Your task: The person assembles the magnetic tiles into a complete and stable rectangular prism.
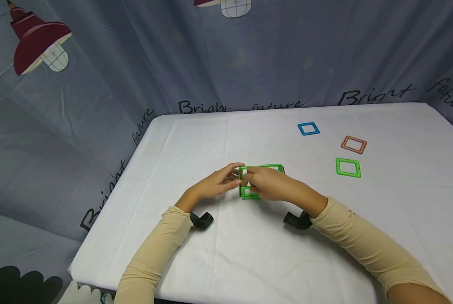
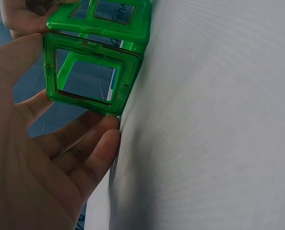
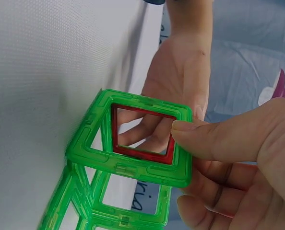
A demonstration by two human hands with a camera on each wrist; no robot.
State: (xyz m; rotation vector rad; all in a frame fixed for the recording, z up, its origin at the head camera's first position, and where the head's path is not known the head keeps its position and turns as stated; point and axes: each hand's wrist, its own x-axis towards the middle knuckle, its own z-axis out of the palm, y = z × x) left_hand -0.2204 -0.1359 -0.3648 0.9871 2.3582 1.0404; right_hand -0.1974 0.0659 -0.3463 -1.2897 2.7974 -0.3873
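Observation:
Green see-through magnetic tiles (image 1: 270,166), square frames, stand joined as a low box-like structure on the white table. My left hand (image 1: 219,181) is at its left end, with the thumb at one edge of a green tile (image 2: 51,91) and the fingers about the opposite edge. Over the near side is my right hand (image 1: 269,184), which pinches an upright green tile (image 3: 97,157) between thumb and fingers. Behind that tile a red tile (image 3: 114,129) shows through its opening. The right hand covers much of the structure in the head view.
Flat on the table to the right lie a blue tile (image 1: 308,134), an orange tile (image 1: 353,150) and a loose green tile (image 1: 348,174). Black wrist devices (image 1: 202,221) sit under both forearms. A printed grey curtain (image 1: 249,63) hangs behind the table (image 1: 196,143).

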